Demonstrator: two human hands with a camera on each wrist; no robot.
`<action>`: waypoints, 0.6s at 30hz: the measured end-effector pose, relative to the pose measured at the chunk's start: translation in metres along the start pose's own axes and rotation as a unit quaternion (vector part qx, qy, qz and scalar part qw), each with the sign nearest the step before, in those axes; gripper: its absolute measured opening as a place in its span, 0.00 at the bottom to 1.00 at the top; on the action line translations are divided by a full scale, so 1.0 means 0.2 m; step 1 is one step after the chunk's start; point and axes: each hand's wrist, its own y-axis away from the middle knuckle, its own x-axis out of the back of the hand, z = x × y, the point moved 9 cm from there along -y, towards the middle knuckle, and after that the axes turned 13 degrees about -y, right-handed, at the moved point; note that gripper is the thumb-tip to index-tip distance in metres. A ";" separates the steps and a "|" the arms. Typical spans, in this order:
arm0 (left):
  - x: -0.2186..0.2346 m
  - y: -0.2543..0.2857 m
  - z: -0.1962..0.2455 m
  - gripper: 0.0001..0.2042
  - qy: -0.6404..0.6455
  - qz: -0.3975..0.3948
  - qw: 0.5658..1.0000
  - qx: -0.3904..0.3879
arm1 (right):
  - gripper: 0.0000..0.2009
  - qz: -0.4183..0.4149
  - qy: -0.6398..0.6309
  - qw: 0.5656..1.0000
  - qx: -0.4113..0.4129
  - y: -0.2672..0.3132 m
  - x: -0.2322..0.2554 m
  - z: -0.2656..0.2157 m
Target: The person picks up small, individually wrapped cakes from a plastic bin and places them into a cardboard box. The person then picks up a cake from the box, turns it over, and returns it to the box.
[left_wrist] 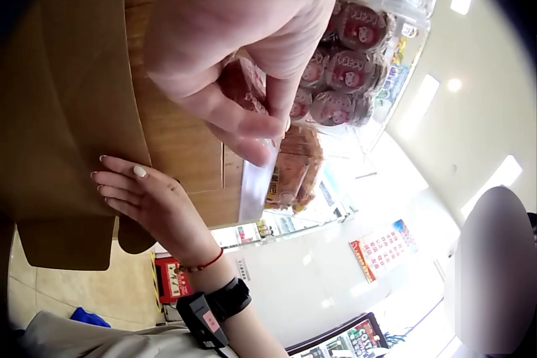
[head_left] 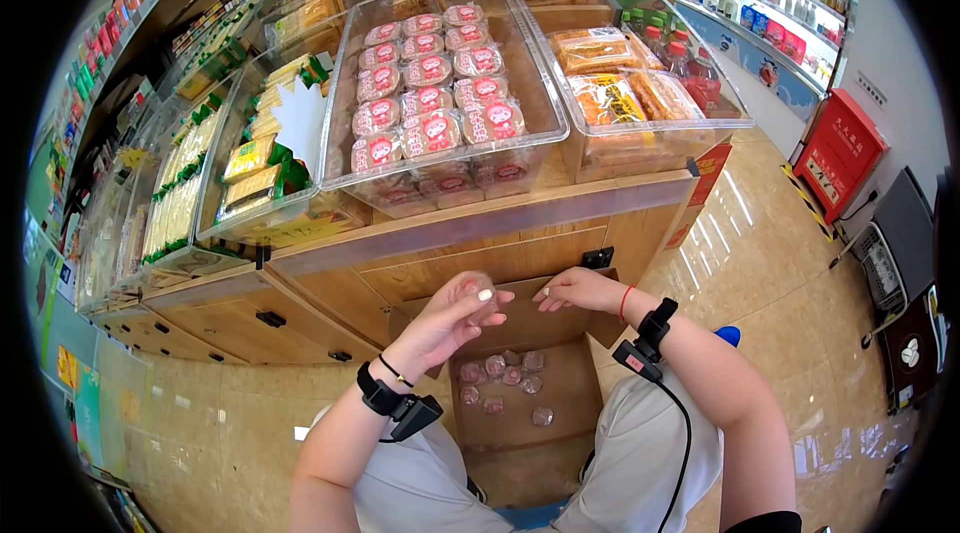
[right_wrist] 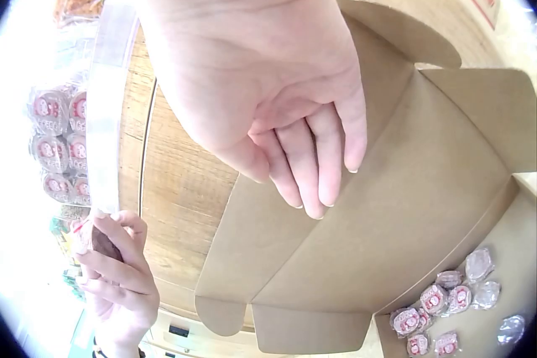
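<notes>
My left hand [head_left: 462, 310] is raised in front of the wooden counter and grips a clear-wrapped round pastry [head_left: 477, 295], whose red wrapper [left_wrist: 243, 85] shows between the curled fingers [left_wrist: 243, 123]. My right hand [head_left: 575, 289] rests with straight fingers [right_wrist: 315, 152] on the far flap of an open cardboard box [head_left: 560, 388]; the same flap [right_wrist: 403, 198] fills the right wrist view. Several wrapped pastries [head_left: 505, 373] lie on the box floor, and also show as wrapped pastries [right_wrist: 445, 308] low in the right wrist view.
A wooden display counter [head_left: 480, 253] stands just beyond the box. Clear bins on it hold red-label pastries [head_left: 430, 103], orange packs [head_left: 620, 93] and green-yellow packs [head_left: 250, 173]. A red cabinet [head_left: 838, 153] stands on the tiled floor at right, and store shelves run behind.
</notes>
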 end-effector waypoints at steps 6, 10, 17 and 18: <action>-0.09 0.00 0.07 0.28 0.079 -0.042 0.996 -0.021 | 0.17 -0.003 -0.005 1.000 -0.003 -0.01 0.00 0.01; -0.11 0.00 0.06 0.32 0.103 -0.071 0.992 -0.022 | 0.17 0.002 -0.004 1.000 -0.011 0.01 -0.01 0.00; -0.11 0.00 0.06 0.33 0.088 -0.062 0.994 -0.016 | 0.17 -0.001 0.002 1.000 -0.009 0.01 -0.01 -0.01; -0.11 0.00 0.06 0.33 0.085 -0.060 0.994 -0.016 | 0.17 -0.002 0.003 1.000 -0.007 0.01 -0.01 -0.01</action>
